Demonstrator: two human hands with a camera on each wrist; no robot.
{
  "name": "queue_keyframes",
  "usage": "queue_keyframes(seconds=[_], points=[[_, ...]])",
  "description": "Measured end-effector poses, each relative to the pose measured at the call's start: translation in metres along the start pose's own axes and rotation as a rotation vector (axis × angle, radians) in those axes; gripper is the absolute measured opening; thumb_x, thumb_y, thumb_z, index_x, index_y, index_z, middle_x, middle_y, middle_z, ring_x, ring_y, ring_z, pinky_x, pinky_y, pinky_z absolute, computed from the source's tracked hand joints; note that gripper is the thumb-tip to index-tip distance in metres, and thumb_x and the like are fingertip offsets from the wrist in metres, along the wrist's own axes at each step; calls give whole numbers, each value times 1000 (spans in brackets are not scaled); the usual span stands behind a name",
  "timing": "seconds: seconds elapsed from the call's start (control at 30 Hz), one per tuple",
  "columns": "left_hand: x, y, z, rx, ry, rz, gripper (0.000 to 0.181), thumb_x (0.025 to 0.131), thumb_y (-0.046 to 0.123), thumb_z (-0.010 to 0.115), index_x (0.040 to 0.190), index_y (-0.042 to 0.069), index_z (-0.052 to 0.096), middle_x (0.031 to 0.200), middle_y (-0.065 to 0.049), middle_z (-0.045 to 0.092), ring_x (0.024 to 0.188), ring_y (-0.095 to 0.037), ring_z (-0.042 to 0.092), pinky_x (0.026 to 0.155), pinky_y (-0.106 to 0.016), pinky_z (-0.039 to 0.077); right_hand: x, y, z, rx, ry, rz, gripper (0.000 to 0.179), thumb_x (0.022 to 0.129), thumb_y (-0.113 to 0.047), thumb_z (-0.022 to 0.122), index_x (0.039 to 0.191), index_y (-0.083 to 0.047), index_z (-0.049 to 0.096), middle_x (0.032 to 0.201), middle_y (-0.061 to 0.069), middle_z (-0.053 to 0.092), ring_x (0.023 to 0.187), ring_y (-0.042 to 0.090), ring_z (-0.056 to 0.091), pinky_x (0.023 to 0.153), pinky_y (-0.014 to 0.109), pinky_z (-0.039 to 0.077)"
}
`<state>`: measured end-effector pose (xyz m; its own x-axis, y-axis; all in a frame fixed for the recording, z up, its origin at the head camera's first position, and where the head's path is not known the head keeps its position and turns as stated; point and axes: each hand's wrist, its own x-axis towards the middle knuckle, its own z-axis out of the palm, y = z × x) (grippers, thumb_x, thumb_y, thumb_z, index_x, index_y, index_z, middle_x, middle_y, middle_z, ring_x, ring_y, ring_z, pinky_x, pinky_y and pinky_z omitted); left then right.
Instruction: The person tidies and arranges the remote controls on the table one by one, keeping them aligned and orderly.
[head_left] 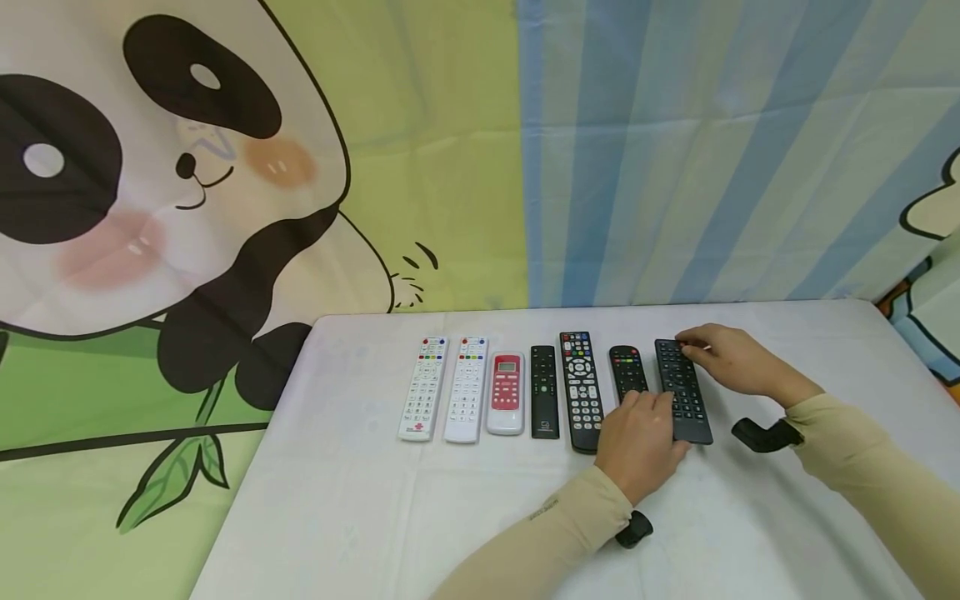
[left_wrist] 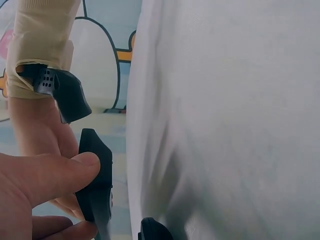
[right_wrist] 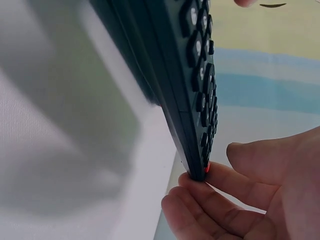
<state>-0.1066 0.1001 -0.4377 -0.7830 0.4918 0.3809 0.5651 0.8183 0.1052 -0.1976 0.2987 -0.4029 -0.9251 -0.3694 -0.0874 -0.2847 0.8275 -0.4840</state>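
A black remote control [head_left: 681,383] with small dark buttons is at the right end of a row of remotes, between both hands. My left hand [head_left: 641,442] pinches its near end; in the left wrist view the thumb [left_wrist: 86,162] lies on one side, fingers on the other. My right hand [head_left: 727,360] holds the far end, its fingers [right_wrist: 192,192] curled at the tip in the right wrist view. That view shows the remote [right_wrist: 165,65] raised off the cloth. Just left of it lies a smaller black remote [head_left: 628,367], partly hidden by my left hand.
Leftward along the row lie a large black remote [head_left: 581,392], a slim black remote [head_left: 544,392], a white-and-red remote with a display [head_left: 506,421], and two white remotes [head_left: 467,392]. A white cloth [head_left: 337,500] covers the table. A printed curtain [head_left: 450,150] hangs behind.
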Motion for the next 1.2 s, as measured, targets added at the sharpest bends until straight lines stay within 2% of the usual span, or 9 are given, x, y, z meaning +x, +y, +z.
queue_keyframes(seconds=[0.13,0.37,0.73,1.2], points=[[4,5,1,13,-15,-18,56,82,52,79,122,14,71,107,6,71,92,-6,60,76,-15,51,2,6,0,-10,3,-2,38,106,-14,48,131,14,56,125,33,60,114,49,58,89,60,49],[8,11,7,31,5,-42,51,81,50,80,117,14,73,101,6,71,87,-6,60,69,-16,53,5,13,1,-22,12,-15,38,106,-13,49,129,15,57,122,34,61,112,49,59,88,60,50],[12,18,17,51,-18,-51,53,80,54,81,115,15,73,100,6,72,88,-7,62,72,-18,53,9,21,7,-14,11,-20,36,105,-11,50,127,16,58,121,34,61,110,49,59,87,60,49],[14,18,28,63,-46,-88,49,76,54,83,108,18,75,95,7,71,85,-8,61,70,-20,52,16,29,16,-19,-4,-3,35,103,-10,51,125,15,60,118,32,63,108,47,60,87,60,49]])
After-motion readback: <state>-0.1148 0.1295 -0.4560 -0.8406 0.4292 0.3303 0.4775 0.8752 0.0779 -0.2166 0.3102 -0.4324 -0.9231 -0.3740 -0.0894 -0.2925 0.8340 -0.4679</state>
